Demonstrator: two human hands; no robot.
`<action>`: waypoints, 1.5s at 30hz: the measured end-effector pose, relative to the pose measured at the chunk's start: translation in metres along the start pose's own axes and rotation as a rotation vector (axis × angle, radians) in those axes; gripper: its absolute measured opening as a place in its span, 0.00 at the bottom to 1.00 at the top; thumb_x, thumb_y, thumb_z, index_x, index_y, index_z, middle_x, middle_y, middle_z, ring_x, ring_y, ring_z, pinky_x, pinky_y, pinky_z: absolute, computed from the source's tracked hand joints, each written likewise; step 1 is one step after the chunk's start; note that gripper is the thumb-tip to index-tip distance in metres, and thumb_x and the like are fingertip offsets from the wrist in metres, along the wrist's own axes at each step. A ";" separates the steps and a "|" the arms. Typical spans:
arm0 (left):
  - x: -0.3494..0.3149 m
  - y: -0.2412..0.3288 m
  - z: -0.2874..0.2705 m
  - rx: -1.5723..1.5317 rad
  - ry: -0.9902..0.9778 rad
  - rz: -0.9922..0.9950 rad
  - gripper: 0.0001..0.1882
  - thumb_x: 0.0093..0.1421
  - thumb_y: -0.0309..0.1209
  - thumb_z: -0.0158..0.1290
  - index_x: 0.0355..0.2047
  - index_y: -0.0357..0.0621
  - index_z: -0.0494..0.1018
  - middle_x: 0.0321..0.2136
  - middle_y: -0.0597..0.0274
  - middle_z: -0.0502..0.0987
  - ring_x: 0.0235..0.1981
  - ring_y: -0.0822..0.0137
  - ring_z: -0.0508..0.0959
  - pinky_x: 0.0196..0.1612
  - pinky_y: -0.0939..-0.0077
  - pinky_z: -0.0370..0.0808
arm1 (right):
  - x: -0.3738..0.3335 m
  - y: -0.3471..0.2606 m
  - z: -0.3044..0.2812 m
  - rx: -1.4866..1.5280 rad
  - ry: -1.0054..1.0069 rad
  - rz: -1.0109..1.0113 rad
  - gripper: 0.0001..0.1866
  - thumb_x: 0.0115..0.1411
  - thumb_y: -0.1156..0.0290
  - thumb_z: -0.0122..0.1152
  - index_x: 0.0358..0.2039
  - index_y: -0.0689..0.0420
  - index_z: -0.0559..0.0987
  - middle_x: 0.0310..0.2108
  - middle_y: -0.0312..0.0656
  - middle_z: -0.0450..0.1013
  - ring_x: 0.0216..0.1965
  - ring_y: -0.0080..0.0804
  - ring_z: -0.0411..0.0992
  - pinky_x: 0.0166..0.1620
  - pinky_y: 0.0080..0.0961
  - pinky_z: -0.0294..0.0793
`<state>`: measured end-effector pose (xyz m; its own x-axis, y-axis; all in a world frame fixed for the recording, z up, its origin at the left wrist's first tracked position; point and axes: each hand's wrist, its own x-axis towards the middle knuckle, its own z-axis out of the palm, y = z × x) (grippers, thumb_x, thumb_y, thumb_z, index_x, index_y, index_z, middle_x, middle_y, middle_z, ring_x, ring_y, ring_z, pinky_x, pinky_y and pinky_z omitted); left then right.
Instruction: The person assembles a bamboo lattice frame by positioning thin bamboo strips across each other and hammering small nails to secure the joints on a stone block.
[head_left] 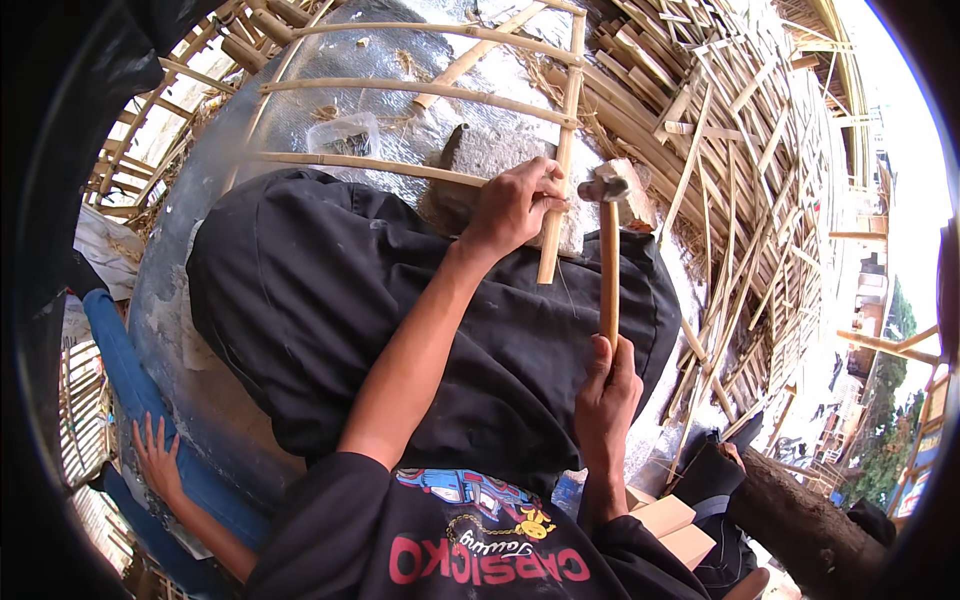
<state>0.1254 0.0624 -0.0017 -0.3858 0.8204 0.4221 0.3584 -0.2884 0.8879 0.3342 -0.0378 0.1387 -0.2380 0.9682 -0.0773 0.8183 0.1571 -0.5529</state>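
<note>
My right hand [608, 395] is closed round the wooden handle of a hammer [610, 265]. Its metal head is raised just right of the bamboo upright. My left hand [512, 208] pinches at the joint where a bamboo crosspiece [400, 170] meets that upright [572, 110]; what its fingertips hold is too small to make out. These strips belong to a ladder-like bamboo frame stretching away to the far left. Under the joint, partly covered by my hand, lies a rough grey stone block [490, 155].
Split bamboo strips [730, 200] are heaped at the right. A clear plastic container [343, 135] sits within the frame on the silvery sheet [215, 190]. Another person's hand [157, 458] rests on blue trousers at the left. A thick log [810, 520] lies lower right.
</note>
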 end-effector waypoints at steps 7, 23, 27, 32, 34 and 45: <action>0.000 0.002 -0.001 0.067 0.015 0.042 0.14 0.57 0.22 0.62 0.43 0.41 0.72 0.31 0.59 0.85 0.36 0.61 0.86 0.37 0.71 0.80 | 0.001 0.018 0.020 -0.051 -0.012 -0.022 0.13 0.74 0.63 0.48 0.43 0.61 0.72 0.16 0.40 0.62 0.15 0.28 0.59 0.22 0.30 0.59; -0.001 0.003 -0.003 0.085 -0.007 0.043 0.15 0.55 0.21 0.62 0.42 0.43 0.72 0.31 0.60 0.84 0.36 0.60 0.85 0.38 0.68 0.79 | 0.000 0.011 0.025 -0.005 -0.057 0.030 0.11 0.74 0.66 0.46 0.44 0.61 0.69 0.18 0.54 0.67 0.19 0.52 0.70 0.24 0.40 0.65; 0.000 0.004 -0.006 0.037 0.011 0.020 0.15 0.56 0.23 0.62 0.44 0.45 0.76 0.31 0.59 0.83 0.37 0.56 0.83 0.39 0.64 0.78 | 0.000 0.010 0.022 0.065 -0.063 0.050 0.14 0.75 0.62 0.46 0.40 0.61 0.71 0.18 0.45 0.65 0.18 0.37 0.65 0.24 0.33 0.63; -0.001 0.004 -0.005 0.064 -0.031 0.053 0.13 0.56 0.26 0.63 0.42 0.43 0.80 0.31 0.59 0.83 0.37 0.56 0.81 0.41 0.64 0.77 | -0.001 0.028 0.036 0.336 -0.029 0.178 0.18 0.74 0.56 0.50 0.36 0.59 0.73 0.18 0.26 0.60 0.19 0.15 0.57 0.23 0.19 0.56; 0.000 0.003 -0.005 0.059 -0.018 0.080 0.11 0.56 0.27 0.64 0.40 0.42 0.81 0.31 0.59 0.83 0.37 0.56 0.80 0.41 0.65 0.77 | 0.012 0.029 0.042 0.403 -0.010 0.197 0.19 0.73 0.55 0.51 0.34 0.59 0.72 0.19 0.25 0.59 0.20 0.14 0.55 0.23 0.18 0.54; 0.005 0.004 -0.006 0.061 -0.059 0.062 0.08 0.56 0.26 0.65 0.36 0.41 0.83 0.30 0.58 0.83 0.32 0.61 0.81 0.37 0.68 0.78 | 0.153 0.032 0.087 0.408 0.137 0.115 0.25 0.61 0.53 0.70 0.25 0.64 0.73 0.18 0.37 0.66 0.22 0.22 0.62 0.27 0.27 0.66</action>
<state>0.1197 0.0631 0.0048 -0.3116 0.8301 0.4625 0.4320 -0.3098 0.8470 0.2787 0.0989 0.0372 -0.0637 0.9961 -0.0617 0.5551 -0.0160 -0.8316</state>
